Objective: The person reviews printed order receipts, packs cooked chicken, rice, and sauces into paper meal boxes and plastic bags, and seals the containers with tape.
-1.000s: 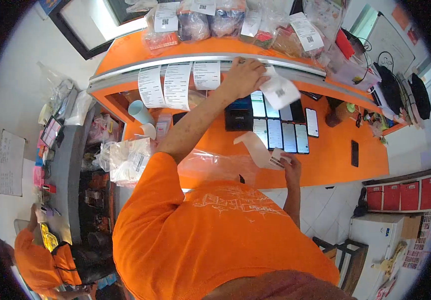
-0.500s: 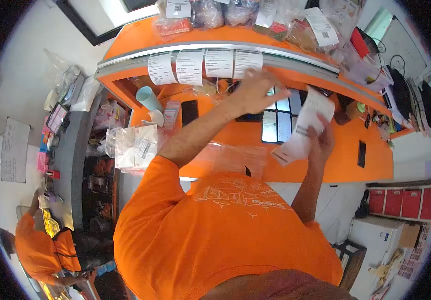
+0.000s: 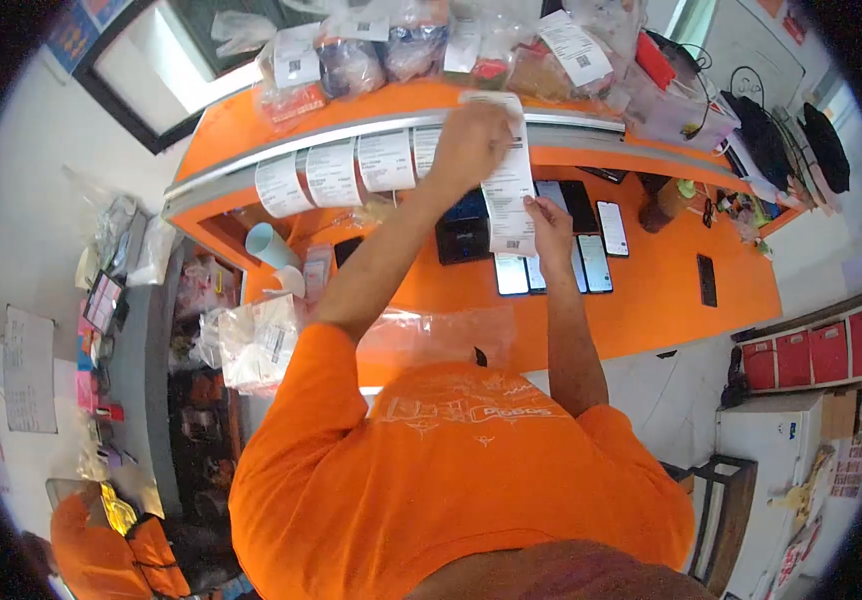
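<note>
A long printed receipt [image 3: 511,205] hangs in front of me, its top end up at the metal rail [image 3: 351,140] of the shelf. My left hand [image 3: 473,145] is closed at its upper part, against the rail. Lower down, my right hand [image 3: 553,232] pinches the receipt's right edge between thumb and fingers. Left of it, several other receipts [image 3: 333,174] hang in a row from the rail. Behind and below the held receipt, several phones with lit screens [image 3: 594,263] lie on the orange counter [image 3: 651,300], beside a black device [image 3: 463,242].
Bagged packages [image 3: 351,68] with labels line the shelf top. At the left stand a light-blue cup [image 3: 267,246] and a white bag [image 3: 259,345]. Clear plastic [image 3: 441,335] lies along the counter's front. A dark phone [image 3: 707,280] is at the right. A co-worker [image 3: 101,550] stands lower left.
My right hand has moved left with the receipt, which now hangs straight. My left hand has gone up and closed at its top, by the rail. The view has shifted slightly.
</note>
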{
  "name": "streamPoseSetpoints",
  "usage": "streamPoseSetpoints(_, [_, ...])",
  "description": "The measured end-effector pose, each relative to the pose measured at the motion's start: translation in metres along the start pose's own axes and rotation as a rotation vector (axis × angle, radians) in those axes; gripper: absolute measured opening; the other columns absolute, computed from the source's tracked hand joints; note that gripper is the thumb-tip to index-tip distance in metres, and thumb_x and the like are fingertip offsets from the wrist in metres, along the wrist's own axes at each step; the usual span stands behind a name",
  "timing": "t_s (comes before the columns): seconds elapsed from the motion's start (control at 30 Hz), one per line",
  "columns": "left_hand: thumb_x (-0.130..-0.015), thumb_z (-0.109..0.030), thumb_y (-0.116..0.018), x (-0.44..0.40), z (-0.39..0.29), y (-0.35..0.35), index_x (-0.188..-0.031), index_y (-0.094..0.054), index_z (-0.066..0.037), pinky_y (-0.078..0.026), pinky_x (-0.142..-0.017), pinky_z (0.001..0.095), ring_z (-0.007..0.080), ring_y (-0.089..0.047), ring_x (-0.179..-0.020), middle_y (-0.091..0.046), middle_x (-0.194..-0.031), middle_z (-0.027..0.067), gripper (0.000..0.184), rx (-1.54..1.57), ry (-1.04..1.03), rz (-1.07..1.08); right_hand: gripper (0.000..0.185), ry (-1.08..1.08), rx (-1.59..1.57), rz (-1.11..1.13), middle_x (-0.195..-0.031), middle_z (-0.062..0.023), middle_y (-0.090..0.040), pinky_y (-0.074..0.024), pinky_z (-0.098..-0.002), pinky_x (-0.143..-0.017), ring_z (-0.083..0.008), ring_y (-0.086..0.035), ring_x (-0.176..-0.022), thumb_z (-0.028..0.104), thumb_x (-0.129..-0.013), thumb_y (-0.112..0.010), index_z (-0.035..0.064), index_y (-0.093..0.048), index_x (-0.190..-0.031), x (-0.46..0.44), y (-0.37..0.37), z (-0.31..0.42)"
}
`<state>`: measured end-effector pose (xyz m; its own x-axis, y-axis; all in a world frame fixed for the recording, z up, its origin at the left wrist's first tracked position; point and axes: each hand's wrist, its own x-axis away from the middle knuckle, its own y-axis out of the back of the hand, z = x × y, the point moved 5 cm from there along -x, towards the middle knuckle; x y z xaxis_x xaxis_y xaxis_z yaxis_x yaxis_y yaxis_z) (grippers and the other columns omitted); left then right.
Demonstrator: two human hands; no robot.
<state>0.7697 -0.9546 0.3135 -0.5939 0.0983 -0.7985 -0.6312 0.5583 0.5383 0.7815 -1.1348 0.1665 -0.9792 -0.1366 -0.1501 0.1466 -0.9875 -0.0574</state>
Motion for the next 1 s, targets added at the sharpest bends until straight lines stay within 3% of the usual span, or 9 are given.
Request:
streamPoseSetpoints(0.03, [-0.079, -0.017, -0.064, 0.015, -0.014, -0.008, -0.119, -0.059, 0.001, -0.040, -0.097, 0.0463, 0.0310, -0.052, -0.115, -0.058, -0.119, 0.0157, 0.044, -0.089, -0.053, 0.172, 0.023, -0.003, 0.026, 0.007, -0.084, -0.0073, -0.070, -0.0477, -0.0258, -0.070, -0.0112, -0.061, -0.076, 0.018, -0.090, -0.069, -0.0039, -0.069, -0.098, -0.001, 0.002, -0.001])
streamPoseSetpoints(0.43, [-0.079, -0.021, -0.062, 0.033, -0.025, -0.028, -0.131, -0.051, -0.001, -0.036, -0.107, 0.0435, 0.0290, -0.048, -0.125, -0.052, -0.134, 0.0148, 0.057, -0.200, -0.108, 0.230, 0.015, -0.018, -0.069, 0.004, -0.076, -0.0034, -0.067, -0.0442, -0.0251, -0.063, -0.0086, -0.057, -0.068, 0.014, -0.093, -0.065, -0.0008, -0.067, -0.089, -0.005, -0.029, -0.040])
streamPoseSetpoints(0.53, [-0.080, -0.018, -0.062, 0.029, -0.029, -0.025, -0.129, -0.053, -0.002, -0.038, -0.104, 0.0424, 0.0282, -0.051, -0.122, -0.055, -0.131, 0.0131, 0.053, -0.194, -0.105, 0.238, 0.027, -0.116, -0.013, 0.157, -0.082, -0.0036, -0.066, -0.0479, -0.0254, -0.068, -0.0110, -0.060, -0.074, 0.012, -0.092, -0.063, -0.0003, -0.065, -0.115, -0.008, -0.049, -0.080])
streamPoseSetpoints(0.63, [-0.079, -0.011, -0.061, 0.027, -0.019, -0.031, -0.122, -0.059, -0.004, -0.041, -0.100, 0.0412, 0.0269, -0.054, -0.117, -0.061, -0.124, 0.0100, 0.044, -0.222, -0.127, 0.183, 0.030, -0.229, -0.055, 0.091, -0.092, -0.0068, -0.065, -0.0485, -0.0275, -0.077, -0.0143, -0.060, -0.086, 0.011, -0.089, -0.067, 0.0000, -0.062, -0.116, 0.002, -0.043, -0.120])
streamPoseSetpoints(0.7, [-0.078, -0.008, -0.061, 0.026, -0.013, -0.028, -0.116, -0.063, -0.004, -0.043, -0.096, 0.0396, 0.0254, -0.057, -0.113, -0.064, -0.118, 0.0077, 0.038, -0.225, -0.172, 0.185, 0.031, -0.112, -0.195, -0.164, -0.100, -0.0093, -0.062, -0.0491, -0.0298, -0.078, -0.0176, -0.060, -0.091, 0.007, -0.086, -0.067, 0.0015, -0.058, -0.115, 0.019, -0.035, -0.108])
streamPoseSetpoints(0.8, [-0.076, -0.006, -0.060, 0.048, -0.025, -0.020, -0.103, -0.067, -0.007, -0.046, -0.091, 0.0399, 0.0240, -0.059, -0.105, -0.066, -0.112, 0.0045, 0.029, -0.068, -0.248, 0.126, 0.026, -0.130, -0.339, -0.027, -0.099, -0.0085, -0.063, -0.0504, -0.0344, -0.080, -0.0196, -0.061, -0.093, 0.016, -0.090, -0.059, 0.0057, -0.056, -0.114, 0.018, -0.016, -0.044])
streamPoseSetpoints(0.87, [-0.076, -0.006, -0.061, 0.077, -0.050, -0.017, -0.101, -0.067, -0.007, -0.046, -0.090, 0.0407, 0.0235, -0.059, -0.103, -0.066, -0.110, 0.0047, 0.026, 0.062, -0.312, 0.136, 0.034, -0.304, -0.771, 0.157, -0.103, -0.0087, -0.065, -0.0513, -0.0362, -0.081, -0.0199, -0.063, -0.090, 0.032, -0.096, -0.050, 0.0073, -0.058, -0.118, 0.004, -0.005, -0.035])
streamPoseSetpoints(0.9, [-0.076, -0.008, -0.062, 0.087, -0.061, -0.017, -0.100, -0.067, -0.007, -0.046, -0.089, 0.0401, 0.0232, -0.058, -0.102, -0.065, -0.109, 0.0054, 0.024, 0.074, -0.383, 0.128, 0.045, -0.339, -0.645, 0.133, -0.107, -0.0091, -0.067, -0.0515, -0.0379, -0.084, -0.0194, -0.065, -0.088, 0.042, -0.099, -0.041, 0.0063, -0.060, -0.118, 0.008, -0.006, 0.002])
streamPoseSetpoints(1.0, [-0.076, -0.016, -0.068, 0.109, -0.077, -0.014, -0.099, -0.067, -0.007, -0.045, -0.084, 0.0378, 0.0222, -0.058, -0.101, -0.065, -0.108, 0.0079, 0.024, 0.116, -0.431, 0.074, 0.039, -0.049, -0.256, 0.149, -0.105, -0.0114, -0.070, -0.0516, -0.0305, -0.081, -0.0171, -0.066, -0.091, 0.033, -0.093, -0.063, -0.0003, -0.067, -0.112, -0.002, 0.007, 0.035])
